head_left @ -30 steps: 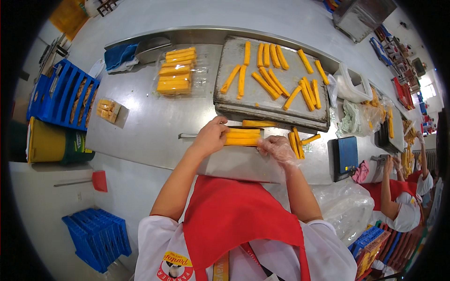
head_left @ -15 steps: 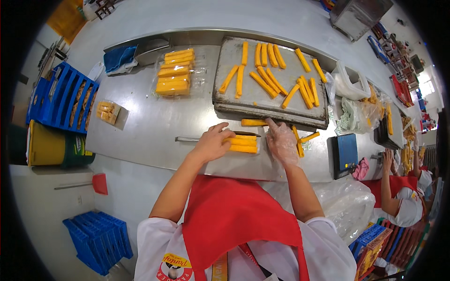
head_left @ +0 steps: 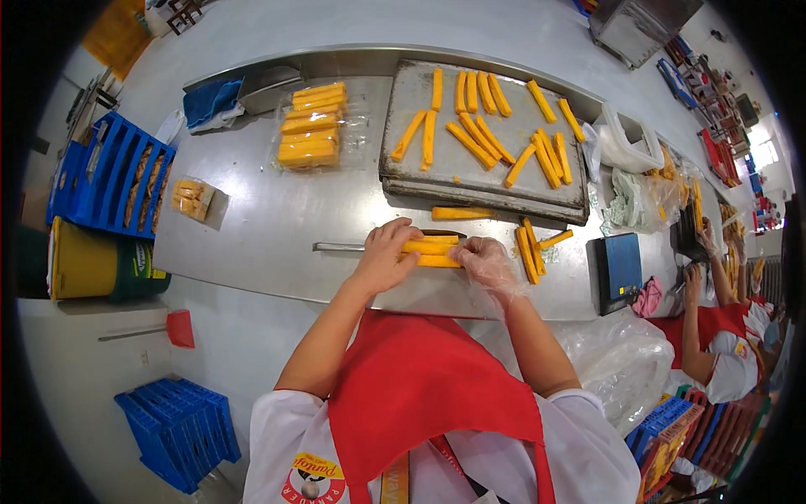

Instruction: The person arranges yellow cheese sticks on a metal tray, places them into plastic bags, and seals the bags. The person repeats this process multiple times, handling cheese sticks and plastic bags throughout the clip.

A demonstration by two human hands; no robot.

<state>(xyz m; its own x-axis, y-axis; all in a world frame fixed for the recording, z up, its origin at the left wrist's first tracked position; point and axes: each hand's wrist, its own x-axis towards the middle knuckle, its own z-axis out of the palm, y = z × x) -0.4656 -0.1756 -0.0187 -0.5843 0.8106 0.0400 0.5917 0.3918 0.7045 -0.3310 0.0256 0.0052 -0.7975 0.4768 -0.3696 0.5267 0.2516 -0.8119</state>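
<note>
My left hand (head_left: 388, 255), bare, curls its fingers round the left end of a small row of yellow baked sticks (head_left: 437, 261) near the table's front edge. At their right end is my right hand (head_left: 489, 267) in a clear plastic glove, its fingers closed on the stick ends. From under my left hand a thin metal handle (head_left: 336, 247) sticks out leftward; the rest of that tool is mostly hidden. One single yellow stick (head_left: 462, 213) lies just beyond the row. Several loose sticks (head_left: 529, 252) lie to the right of my gloved hand.
Behind are a dark-rimmed baking tray (head_left: 470, 189) with scattered sticks and bagged stick packs (head_left: 311, 151). A small pastry pack (head_left: 193, 199) lies left, a blue scale (head_left: 619, 267) right. Blue crates (head_left: 101, 181) stand beyond the left edge. A co-worker's arms (head_left: 692, 311) show at right.
My right hand has left the single stick behind the row and moved left and slightly nearer, onto the row's right end. My left hand stays at the row's left end.
</note>
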